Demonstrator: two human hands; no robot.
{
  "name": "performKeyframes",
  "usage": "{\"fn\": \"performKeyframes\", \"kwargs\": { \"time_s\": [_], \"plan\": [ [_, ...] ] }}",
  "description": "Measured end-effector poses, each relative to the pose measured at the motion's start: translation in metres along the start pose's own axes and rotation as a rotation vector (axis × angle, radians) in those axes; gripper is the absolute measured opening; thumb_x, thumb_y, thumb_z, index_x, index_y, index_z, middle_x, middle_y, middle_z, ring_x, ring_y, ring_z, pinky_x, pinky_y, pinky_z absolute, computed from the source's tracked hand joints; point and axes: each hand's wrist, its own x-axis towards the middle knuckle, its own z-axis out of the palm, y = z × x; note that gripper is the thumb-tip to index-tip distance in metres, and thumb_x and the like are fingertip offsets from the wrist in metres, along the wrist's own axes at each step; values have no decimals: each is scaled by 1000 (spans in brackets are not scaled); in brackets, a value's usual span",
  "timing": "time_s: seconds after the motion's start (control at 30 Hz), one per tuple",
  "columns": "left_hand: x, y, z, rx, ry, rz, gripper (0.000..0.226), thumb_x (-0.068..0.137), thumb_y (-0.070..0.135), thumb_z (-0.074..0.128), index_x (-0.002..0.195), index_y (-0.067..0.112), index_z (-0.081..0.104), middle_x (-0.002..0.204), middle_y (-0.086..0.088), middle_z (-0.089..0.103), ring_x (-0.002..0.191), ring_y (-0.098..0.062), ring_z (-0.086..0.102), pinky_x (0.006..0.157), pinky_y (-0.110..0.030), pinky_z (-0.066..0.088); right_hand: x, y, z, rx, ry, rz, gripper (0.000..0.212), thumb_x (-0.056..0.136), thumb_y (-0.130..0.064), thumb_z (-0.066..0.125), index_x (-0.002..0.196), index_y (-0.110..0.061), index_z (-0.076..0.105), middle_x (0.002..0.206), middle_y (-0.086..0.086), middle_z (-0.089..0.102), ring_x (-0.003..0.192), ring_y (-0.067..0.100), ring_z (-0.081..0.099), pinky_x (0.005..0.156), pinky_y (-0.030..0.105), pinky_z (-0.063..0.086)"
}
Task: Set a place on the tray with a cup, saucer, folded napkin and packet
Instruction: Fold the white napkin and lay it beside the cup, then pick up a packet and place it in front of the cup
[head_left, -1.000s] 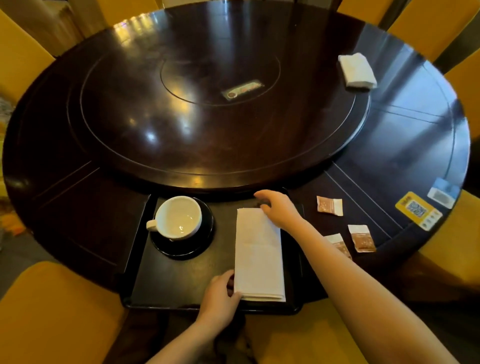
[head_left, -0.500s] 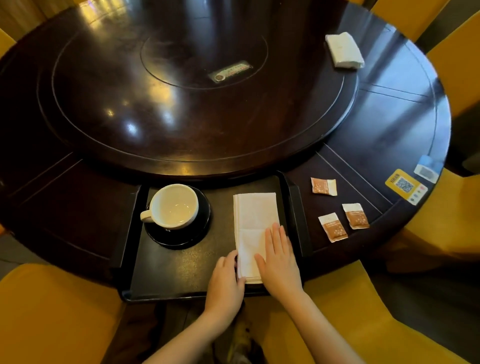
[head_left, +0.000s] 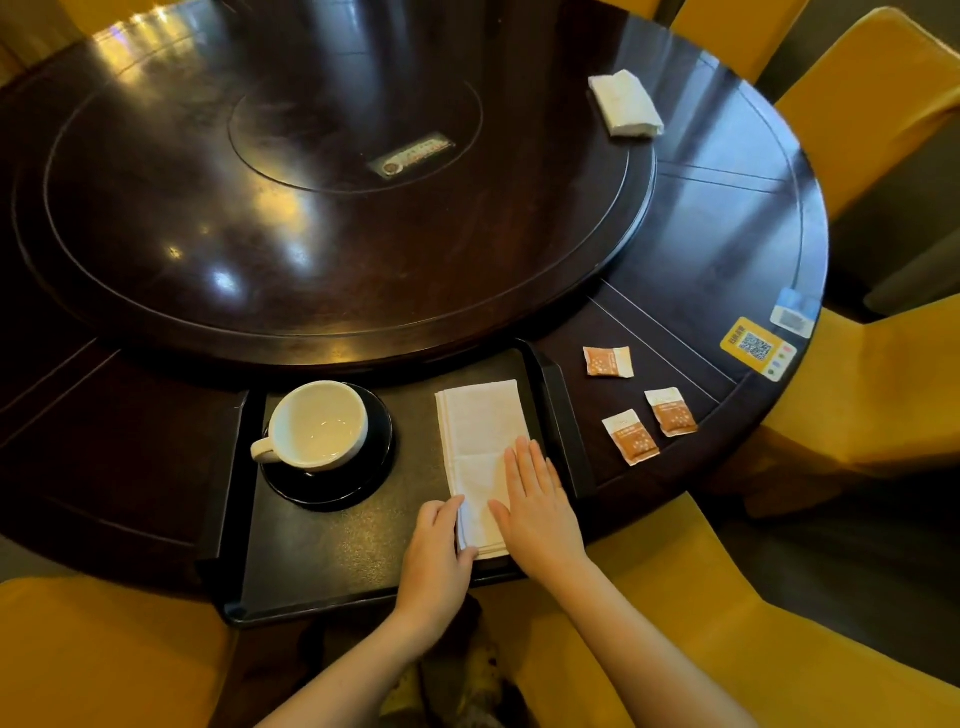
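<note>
Right hand (head_left: 535, 499) flat, empty on napkin (head_left: 480, 441); nearest packet (head_left: 630, 436) just right, off tray (head_left: 563, 431), long axis pointing upper-left.

The right hand (head_left: 537, 506) covers the near right part of the folded napkin (head_left: 480, 431). The cup (head_left: 317, 423) hides much of the black saucer (head_left: 358, 480). Print on the three packets (head_left: 630, 435) is too small to read. The worktop (head_left: 727, 249) runs off the top and left edges.
</note>
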Motion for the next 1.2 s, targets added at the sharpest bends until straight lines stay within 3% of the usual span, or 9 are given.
{"fn": "performKeyframes", "kwargs": {
  "time_s": [0.37,0.53,0.63,0.7,0.77,0.87,0.93,1.0,1.2],
  "plan": [
    [5,-1,-1,-14,30,-18,62,84,12,64,139,14,36,128,-1,44,109,-15,51,96,-26,47,12,-4,2,-19,20,-23,71,98,-47,26,147,-9,-9,158,11,-10,139,20,-20,111,34,-10],
    [-1,5,-9,15,32,-30,62,84,16,64,139,13,35,130,-3,42,114,-16,48,96,-25,45,8,-9,-11,20,0,-28,68,98,-45,27,148,-11,-3,159,10,-7,145,23,-9,113,35,-6],
    [5,32,-15,63,143,91,52,86,24,60,134,15,41,129,-1,44,118,-15,43,95,-23,39,10,3,-45,263,172,-50,52,97,-35,40,144,-16,28,153,7,28,142,21,23,114,35,23],
    [20,64,-14,18,142,225,43,88,23,57,129,18,46,123,1,49,114,-15,46,95,-26,42,12,28,-71,438,380,91,36,93,-26,50,128,-16,50,130,4,55,121,17,48,95,26,41],
    [40,100,-5,0,95,342,35,88,18,54,123,18,51,116,0,55,110,-16,50,91,-24,42,12,62,-89,435,506,317,24,92,-20,53,114,-14,59,112,4,63,107,17,54,83,24,42],
    [79,146,26,147,-23,421,35,87,14,54,121,15,55,120,-5,58,115,-20,51,95,-28,42,11,101,-94,261,366,572,25,93,-23,51,114,-10,57,118,8,58,109,23,49,87,34,43],
    [105,167,48,305,-177,407,38,87,17,54,124,14,53,124,-8,57,117,-26,50,97,-37,45,11,111,-87,176,223,587,31,93,-29,52,118,-12,53,124,7,54,111,24,47,89,34,42],
    [126,180,67,422,-300,355,40,89,23,52,127,12,50,128,-12,54,118,-30,49,97,-41,44,14,118,-80,163,195,564,32,91,-30,55,117,-13,51,124,7,52,110,23,46,89,34,41],
    [158,181,100,607,-358,280,30,89,23,54,116,10,54,122,-14,52,111,-30,51,92,-42,47,26,128,-73,360,172,574,22,87,-24,62,106,-14,55,110,5,55,101,23,52,85,36,47]
  ]
}}
